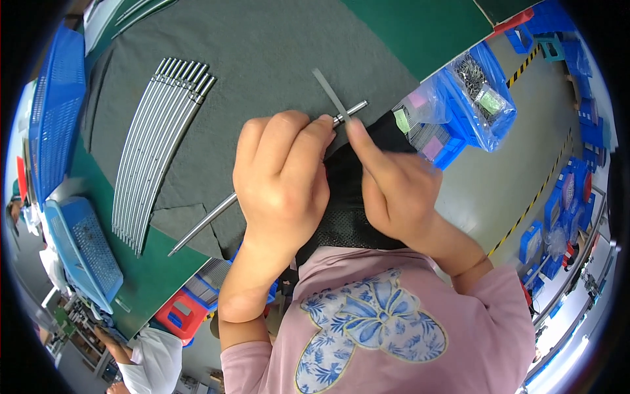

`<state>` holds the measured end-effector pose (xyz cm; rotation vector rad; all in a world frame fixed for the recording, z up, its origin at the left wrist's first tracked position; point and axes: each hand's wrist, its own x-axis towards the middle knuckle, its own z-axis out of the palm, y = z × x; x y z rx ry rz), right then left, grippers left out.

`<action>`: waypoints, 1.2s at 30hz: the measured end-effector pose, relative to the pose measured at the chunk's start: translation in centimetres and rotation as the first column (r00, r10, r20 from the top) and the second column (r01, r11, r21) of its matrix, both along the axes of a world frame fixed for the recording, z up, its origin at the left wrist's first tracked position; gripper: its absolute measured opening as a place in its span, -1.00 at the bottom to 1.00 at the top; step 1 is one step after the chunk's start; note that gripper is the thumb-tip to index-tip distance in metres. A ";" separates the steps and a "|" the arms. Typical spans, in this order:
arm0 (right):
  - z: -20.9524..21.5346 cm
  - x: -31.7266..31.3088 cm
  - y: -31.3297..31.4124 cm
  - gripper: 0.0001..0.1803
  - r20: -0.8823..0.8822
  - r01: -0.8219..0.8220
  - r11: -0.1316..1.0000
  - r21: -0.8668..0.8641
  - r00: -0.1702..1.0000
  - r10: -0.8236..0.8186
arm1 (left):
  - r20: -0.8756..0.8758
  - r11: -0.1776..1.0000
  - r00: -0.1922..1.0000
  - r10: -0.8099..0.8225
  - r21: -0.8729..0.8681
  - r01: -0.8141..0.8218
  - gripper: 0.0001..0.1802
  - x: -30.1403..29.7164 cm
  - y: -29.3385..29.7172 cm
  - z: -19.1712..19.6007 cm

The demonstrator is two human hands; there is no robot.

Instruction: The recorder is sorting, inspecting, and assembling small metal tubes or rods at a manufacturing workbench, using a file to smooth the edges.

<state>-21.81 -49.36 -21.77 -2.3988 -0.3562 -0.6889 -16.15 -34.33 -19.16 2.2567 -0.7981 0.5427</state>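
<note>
- The single view comes from a camera on the person's head, looking steeply down over the chest and both forearms, which enter from the lower edge.
- It sits close: the left hand (279,180) and right hand (394,190) fill the middle of the picture.
- It faces the tabletop (420,33), whose near edge runs slantwise from lower left to upper right, with the floor (499,177) beyond on the right.
- The wide fisheye bends straight edges toward a dark round rim.
- No second view shares the scene.

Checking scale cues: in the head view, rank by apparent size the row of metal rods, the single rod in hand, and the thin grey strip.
1. row of metal rods
2. single rod
3. grey strip, smallest.
</note>
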 end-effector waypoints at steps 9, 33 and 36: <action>2.5 -1.1 -1.5 -0.45 -0.219 -0.092 0.993 -0.080 0.973 0.072 | -0.012 1.000 1.000 0.019 0.002 -0.019 -0.67 -0.1 -0.1 0.3; 0.8 -0.2 0.0 -0.45 -0.070 -0.049 0.999 -0.009 0.996 0.048 | -0.018 1.000 1.000 -0.004 0.012 0.004 -0.66 0.3 0.0 0.3; -0.1 -3.0 -1.0 -0.45 -0.171 -0.043 0.999 -0.019 0.984 0.039 | -0.038 1.000 0.999 0.017 0.014 -0.016 -0.67 0.2 0.0 0.2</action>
